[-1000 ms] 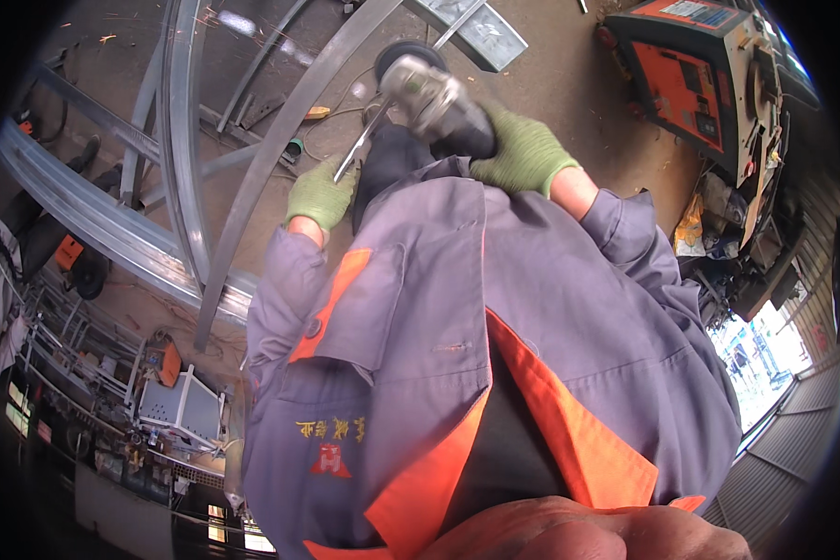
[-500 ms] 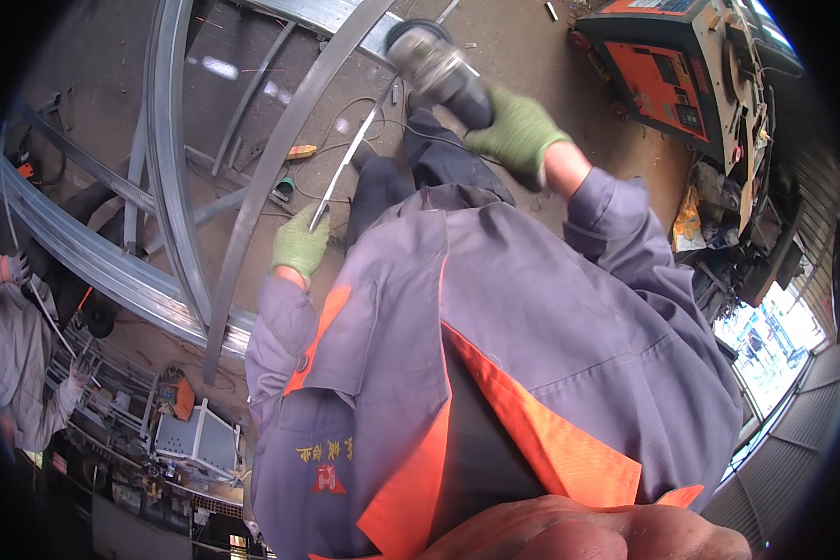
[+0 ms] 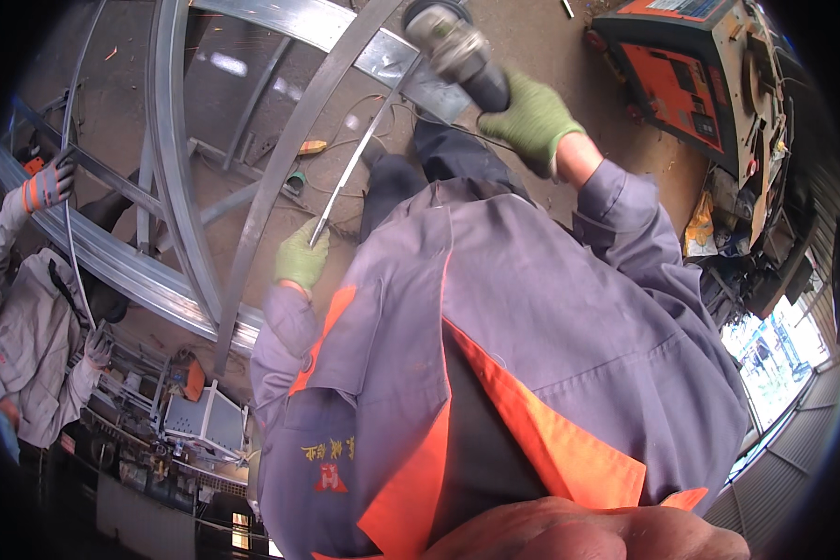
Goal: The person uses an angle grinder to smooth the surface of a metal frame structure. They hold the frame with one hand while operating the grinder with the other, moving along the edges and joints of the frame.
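My right hand [image 3: 534, 123], in a green knitted glove, is closed around the body of an angle grinder [image 3: 459, 54]. The grinder's head points up and to the left, close to a bare steel plate [image 3: 389, 58]. Lower on the left, my left hand [image 3: 301, 259] wears a matching glove and grips the near end of a thin, shiny metal bar [image 3: 353, 166]. That bar slants away toward the plate, its far end near the plate's edge. Whether the grinder's disc touches anything cannot be made out.
Curved steel beams [image 3: 170, 159] and a flat bent strip [image 3: 280, 154] cross the left side. A co-worker [image 3: 33, 327] there holds a long thin rod [image 3: 69, 224]. An orange and black machine [image 3: 677, 89] stands at the right. A cable [image 3: 369, 98] lies on the floor.
The grinder and my right hand have shifted slightly up and right in the picture. At the left, the co-worker has come further into view with a hand raised on the rod.
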Available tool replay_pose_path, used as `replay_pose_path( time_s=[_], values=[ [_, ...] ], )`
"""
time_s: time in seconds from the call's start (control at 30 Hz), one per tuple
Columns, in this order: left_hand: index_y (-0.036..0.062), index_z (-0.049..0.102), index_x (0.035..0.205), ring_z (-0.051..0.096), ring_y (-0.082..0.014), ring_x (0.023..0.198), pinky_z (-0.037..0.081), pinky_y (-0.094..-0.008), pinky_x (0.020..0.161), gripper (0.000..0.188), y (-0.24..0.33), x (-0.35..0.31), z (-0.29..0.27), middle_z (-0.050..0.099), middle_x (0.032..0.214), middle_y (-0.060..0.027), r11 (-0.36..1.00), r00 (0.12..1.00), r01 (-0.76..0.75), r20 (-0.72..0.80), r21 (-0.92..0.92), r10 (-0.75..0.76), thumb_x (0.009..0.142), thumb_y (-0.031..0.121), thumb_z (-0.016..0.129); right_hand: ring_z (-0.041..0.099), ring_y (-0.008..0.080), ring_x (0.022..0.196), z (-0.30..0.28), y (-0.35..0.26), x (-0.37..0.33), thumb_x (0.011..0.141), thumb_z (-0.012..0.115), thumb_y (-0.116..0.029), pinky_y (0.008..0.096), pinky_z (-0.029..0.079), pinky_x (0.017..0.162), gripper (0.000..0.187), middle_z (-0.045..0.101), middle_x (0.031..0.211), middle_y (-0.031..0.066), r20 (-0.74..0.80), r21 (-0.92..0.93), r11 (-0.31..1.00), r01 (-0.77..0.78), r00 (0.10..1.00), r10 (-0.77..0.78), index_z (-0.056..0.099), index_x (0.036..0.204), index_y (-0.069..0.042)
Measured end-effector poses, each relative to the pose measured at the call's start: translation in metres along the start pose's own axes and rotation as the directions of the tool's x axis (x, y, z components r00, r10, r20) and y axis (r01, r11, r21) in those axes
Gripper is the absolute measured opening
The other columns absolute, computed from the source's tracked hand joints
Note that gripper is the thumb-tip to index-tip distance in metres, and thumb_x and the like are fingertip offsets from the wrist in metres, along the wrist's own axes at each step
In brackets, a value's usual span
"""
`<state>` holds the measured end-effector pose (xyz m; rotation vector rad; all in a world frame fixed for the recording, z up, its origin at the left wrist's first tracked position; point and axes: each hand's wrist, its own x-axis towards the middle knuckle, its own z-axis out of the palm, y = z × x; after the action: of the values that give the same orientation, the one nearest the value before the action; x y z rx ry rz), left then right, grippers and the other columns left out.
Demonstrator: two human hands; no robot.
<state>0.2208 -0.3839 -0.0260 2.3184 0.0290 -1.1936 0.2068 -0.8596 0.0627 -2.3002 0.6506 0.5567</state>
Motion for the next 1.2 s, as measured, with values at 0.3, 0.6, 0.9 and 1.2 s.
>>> replay_pose_path(
  time_s=[0.3,0.6,0.9,1.2],
  values=[
    [0.0109,0.079,0.133,0.081,-0.0331,0.101,0.061,-0.0418,0.086,0.037,-0.008,0.004,0.002,0.082,0.109,-0.0187,0.996,1.0,-0.021,0.007,0.081,0.02,0.101,0.029,0.076,0.071,0.0483,0.122,-0.009,0.0,-0.007,0.08,0.082,-0.036,0.0485,0.055,0.105,0.085,0.075,0.127,0.0291,0.144,-0.041,0.999,0.012,0.99,-0.006,0.054,0.154,-0.004],
    [0.0121,0.079,0.134,0.08,-0.0355,0.104,0.061,-0.0427,0.088,0.037,-0.008,0.002,0.002,0.081,0.111,-0.0205,0.991,0.999,-0.035,-0.008,0.13,0.037,0.101,0.03,0.076,0.073,0.0446,0.119,-0.043,0.014,0.023,0.082,0.087,-0.034,0.0498,0.056,0.103,0.078,0.076,0.125,0.0274,-0.032,-0.027,0.991,-0.128,0.991,0.128,0.059,0.147,-0.001],
    [0.0132,0.079,0.134,0.08,-0.0365,0.105,0.061,-0.0433,0.089,0.037,-0.011,0.003,0.004,0.081,0.112,-0.0211,0.995,0.999,-0.026,-0.033,0.094,0.029,0.102,0.031,0.075,0.076,0.0437,0.11,-0.052,0.02,0.039,0.077,0.085,-0.036,0.0487,0.059,0.097,0.075,0.078,0.114,0.0261,-0.032,-0.001,0.991,-0.134,0.99,0.134,0.064,0.142,-0.007],
    [0.0132,0.079,0.133,0.081,-0.035,0.102,0.061,-0.0423,0.087,0.036,-0.02,0.006,0.007,0.081,0.108,-0.0206,0.997,1.0,0.001,-0.016,0.079,0.0,0.101,0.03,0.075,0.075,0.0438,0.114,-0.04,0.023,0.032,0.078,0.083,-0.035,0.0483,0.058,0.099,0.08,0.078,0.118,0.0259,-0.002,-0.013,0.998,-0.055,0.998,0.055,0.06,0.149,-0.008]
  ],
)
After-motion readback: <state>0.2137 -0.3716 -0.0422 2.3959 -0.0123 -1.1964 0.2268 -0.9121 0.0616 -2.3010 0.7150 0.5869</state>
